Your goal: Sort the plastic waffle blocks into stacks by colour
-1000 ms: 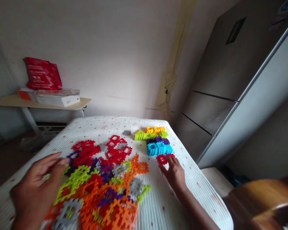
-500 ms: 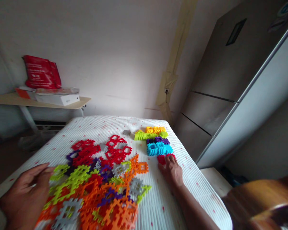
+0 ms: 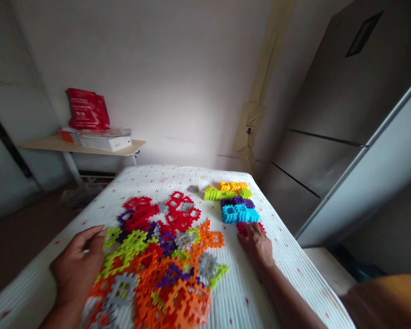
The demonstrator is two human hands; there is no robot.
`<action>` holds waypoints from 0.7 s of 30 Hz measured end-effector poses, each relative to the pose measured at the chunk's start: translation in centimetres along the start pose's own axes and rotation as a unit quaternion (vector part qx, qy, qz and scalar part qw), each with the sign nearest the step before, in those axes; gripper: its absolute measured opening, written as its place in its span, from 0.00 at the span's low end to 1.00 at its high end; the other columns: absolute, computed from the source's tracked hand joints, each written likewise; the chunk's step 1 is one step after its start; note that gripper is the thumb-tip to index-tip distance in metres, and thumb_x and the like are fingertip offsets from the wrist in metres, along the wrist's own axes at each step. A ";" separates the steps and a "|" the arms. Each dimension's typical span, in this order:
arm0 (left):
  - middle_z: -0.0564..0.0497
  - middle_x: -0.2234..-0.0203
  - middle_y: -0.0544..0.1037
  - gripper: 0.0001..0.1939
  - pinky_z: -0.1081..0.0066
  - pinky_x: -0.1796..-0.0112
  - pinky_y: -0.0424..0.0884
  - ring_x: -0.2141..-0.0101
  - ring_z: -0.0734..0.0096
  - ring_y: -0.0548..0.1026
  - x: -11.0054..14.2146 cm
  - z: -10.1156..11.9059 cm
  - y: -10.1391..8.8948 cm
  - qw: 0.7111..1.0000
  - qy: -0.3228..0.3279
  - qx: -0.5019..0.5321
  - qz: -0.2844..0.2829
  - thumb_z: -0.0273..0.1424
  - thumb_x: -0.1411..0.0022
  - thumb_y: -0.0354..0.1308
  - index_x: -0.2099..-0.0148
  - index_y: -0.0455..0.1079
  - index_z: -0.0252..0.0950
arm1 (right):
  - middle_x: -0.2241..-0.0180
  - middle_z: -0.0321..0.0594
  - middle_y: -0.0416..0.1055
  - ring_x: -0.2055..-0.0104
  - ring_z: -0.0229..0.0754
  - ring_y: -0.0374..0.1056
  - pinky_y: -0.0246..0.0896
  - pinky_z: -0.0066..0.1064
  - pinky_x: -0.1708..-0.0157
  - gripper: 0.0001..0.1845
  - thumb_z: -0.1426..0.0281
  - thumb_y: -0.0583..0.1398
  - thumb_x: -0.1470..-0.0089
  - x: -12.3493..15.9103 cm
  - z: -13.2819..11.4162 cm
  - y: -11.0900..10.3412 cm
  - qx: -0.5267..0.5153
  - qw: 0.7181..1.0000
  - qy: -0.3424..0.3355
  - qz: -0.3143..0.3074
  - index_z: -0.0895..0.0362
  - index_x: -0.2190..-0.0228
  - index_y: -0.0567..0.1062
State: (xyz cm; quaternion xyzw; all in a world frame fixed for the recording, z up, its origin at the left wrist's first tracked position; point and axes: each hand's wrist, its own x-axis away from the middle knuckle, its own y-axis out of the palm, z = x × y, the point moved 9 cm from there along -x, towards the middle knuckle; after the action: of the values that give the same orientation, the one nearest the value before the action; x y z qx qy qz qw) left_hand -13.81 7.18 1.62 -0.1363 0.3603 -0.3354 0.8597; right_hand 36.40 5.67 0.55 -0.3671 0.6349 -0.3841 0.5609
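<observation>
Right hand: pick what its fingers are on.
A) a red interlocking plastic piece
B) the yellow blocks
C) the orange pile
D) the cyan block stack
A. The fingers of the right hand lie on a red interlocking plastic piece, just below the cyan block stack.

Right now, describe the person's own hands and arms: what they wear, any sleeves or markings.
The left hand and the right hand are bare: no gloves, and no ring, watch or bracelet shows. The right forearm and the left forearm are bare too, with no sleeve in view. No markings or cables show on either arm.
</observation>
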 end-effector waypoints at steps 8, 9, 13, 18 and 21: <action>0.49 0.63 0.80 0.14 0.68 0.55 0.68 0.58 0.62 0.75 0.3 3.8 2.0 0.976 0.092 -0.142 -0.138 0.33 0.44 0.48 0.60 0.73 0.40 | 0.61 0.42 0.69 0.64 0.42 0.68 0.57 0.27 0.77 0.11 0.63 0.54 0.44 0.2 0.0 -0.1 0.009 1.000 0.003 -0.004 0.54 0.62 0.73; 0.49 0.62 0.80 0.14 0.68 0.54 0.67 0.58 0.62 0.74 0.3 4.2 2.3 0.971 0.099 -0.156 -0.151 0.34 0.44 0.48 0.60 0.74 0.40 | 0.61 0.42 0.69 0.64 0.42 0.69 0.57 0.27 0.77 0.11 0.63 0.54 0.44 0.3 -0.2 -0.3 0.007 1.000 -0.002 -0.001 0.53 0.62 0.73; 0.49 0.58 0.79 0.18 0.65 0.54 0.66 0.55 0.60 0.73 0.4 5.7 3.3 0.952 0.116 -0.209 -0.192 0.36 0.41 0.45 0.56 0.73 0.41 | 0.60 0.43 0.69 0.66 0.42 0.69 0.58 0.28 0.78 0.13 0.63 0.53 0.43 0.5 -1.1 -1.0 0.001 0.999 -0.033 0.033 0.53 0.60 0.73; 0.43 0.61 0.78 0.18 0.58 0.61 0.66 0.57 0.51 0.72 -0.1 7.0 5.1 0.927 0.103 -0.270 -0.238 0.40 0.42 0.47 0.58 0.74 0.39 | 0.59 0.45 0.71 0.65 0.42 0.70 0.63 0.29 0.74 0.16 0.63 0.50 0.40 0.9 -2.2 -1.2 -0.029 0.993 -0.092 0.071 0.55 0.58 0.73; 0.41 0.63 0.78 0.16 0.57 0.62 0.66 0.57 0.49 0.72 -0.2 7.3 6.2 0.916 0.093 -0.292 -0.260 0.41 0.45 0.51 0.63 0.75 0.38 | 0.57 0.46 0.71 0.62 0.43 0.70 0.65 0.29 0.71 0.16 0.64 0.49 0.40 1.0 -2.5 -1.3 -0.046 0.989 -0.113 0.080 0.55 0.58 0.73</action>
State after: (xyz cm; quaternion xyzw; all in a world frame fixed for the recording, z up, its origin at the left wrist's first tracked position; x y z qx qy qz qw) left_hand -5.77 11.85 3.92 -0.4380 0.4724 -0.4382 0.6269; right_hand 33.87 4.36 1.51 -0.3814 0.6120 -0.2646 0.6403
